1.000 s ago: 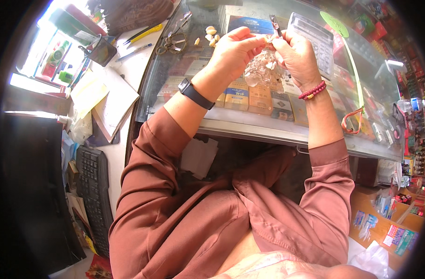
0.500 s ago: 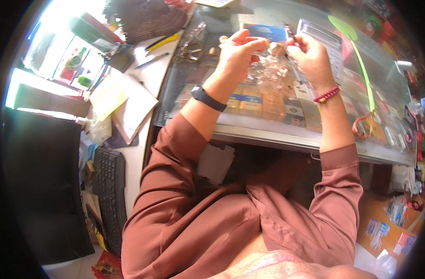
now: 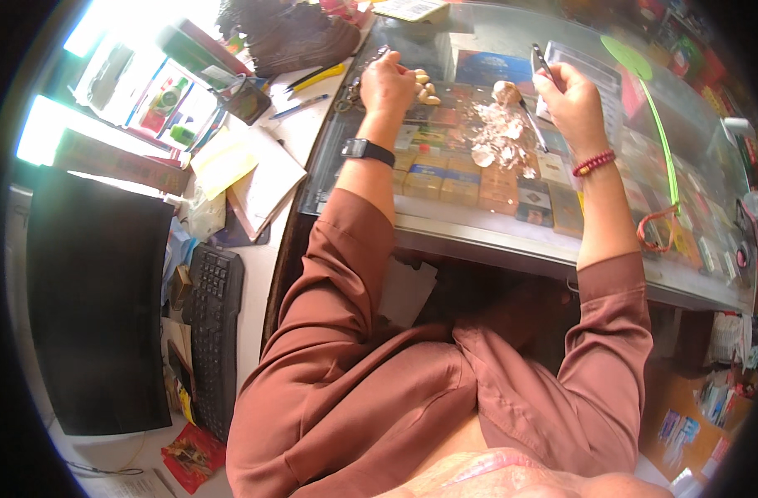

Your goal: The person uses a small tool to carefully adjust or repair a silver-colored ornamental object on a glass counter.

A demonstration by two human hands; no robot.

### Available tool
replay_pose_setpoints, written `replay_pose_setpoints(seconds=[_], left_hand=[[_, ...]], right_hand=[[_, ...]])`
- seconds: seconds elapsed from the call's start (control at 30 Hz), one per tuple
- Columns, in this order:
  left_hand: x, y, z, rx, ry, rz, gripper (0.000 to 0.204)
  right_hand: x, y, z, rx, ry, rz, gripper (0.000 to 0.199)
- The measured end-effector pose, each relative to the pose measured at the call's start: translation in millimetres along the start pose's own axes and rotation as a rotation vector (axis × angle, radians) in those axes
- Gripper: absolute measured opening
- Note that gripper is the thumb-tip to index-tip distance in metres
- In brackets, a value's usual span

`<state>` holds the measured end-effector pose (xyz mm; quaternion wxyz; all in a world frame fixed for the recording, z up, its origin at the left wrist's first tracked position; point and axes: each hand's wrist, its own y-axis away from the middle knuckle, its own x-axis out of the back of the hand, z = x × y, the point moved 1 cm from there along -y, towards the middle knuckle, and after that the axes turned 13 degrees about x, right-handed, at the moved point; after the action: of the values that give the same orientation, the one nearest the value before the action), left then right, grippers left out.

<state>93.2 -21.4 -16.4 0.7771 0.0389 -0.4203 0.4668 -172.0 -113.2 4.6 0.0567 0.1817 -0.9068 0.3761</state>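
My left hand (image 3: 387, 86), fingers curled in, is over metal scissors or keys (image 3: 350, 95) at the counter's left; what it grips, if anything, is hidden. Several peeled garlic cloves (image 3: 427, 88) lie just right of it. My right hand (image 3: 573, 104) grips a slim dark tool (image 3: 540, 58) that points up and away; its exact kind does not show. Between the hands a garlic bulb (image 3: 505, 92) sits at the far end of a heap of papery peel (image 3: 502, 137). A thin dark and silvery pen-like item (image 3: 535, 127) lies beside the heap.
Flat packs show through the glass counter (image 3: 470, 217). Rightward lie a clear-covered tray (image 3: 604, 79) and a green fly swatter (image 3: 654, 124). On the left are a black monitor (image 3: 97, 299), a keyboard (image 3: 213, 332), papers (image 3: 267, 184), a yellow cutter (image 3: 319, 78) and a dark shoe (image 3: 300, 37).
My left hand has moved left from the garlic to beside the peeled cloves. My right hand has shifted slightly right, still gripping the dark tool. The bulb now rests by the peel heap.
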Motion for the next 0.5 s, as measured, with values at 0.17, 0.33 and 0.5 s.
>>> replay_pose_setpoints(seconds=[0.17, 0.33, 0.5], left_hand=[[0.7, -1.6, -3.4, 0.02, 0.107, 0.049, 0.048], [5.7, -0.4, 1.3, -0.043, 0.156, -0.073, 0.046], [9.5, 15.7, 21.8, -0.438, 0.02, -0.346, 0.021]], right_hand=[[3.7, -0.9, 1.3, 0.028, 0.084, -0.013, 0.02], [2.0, -1.2, 0.4, 0.083, 0.13, 0.004, 0.021], [6.1, 0.5, -3.2, 0.001, 0.056, -0.031, 0.02]])
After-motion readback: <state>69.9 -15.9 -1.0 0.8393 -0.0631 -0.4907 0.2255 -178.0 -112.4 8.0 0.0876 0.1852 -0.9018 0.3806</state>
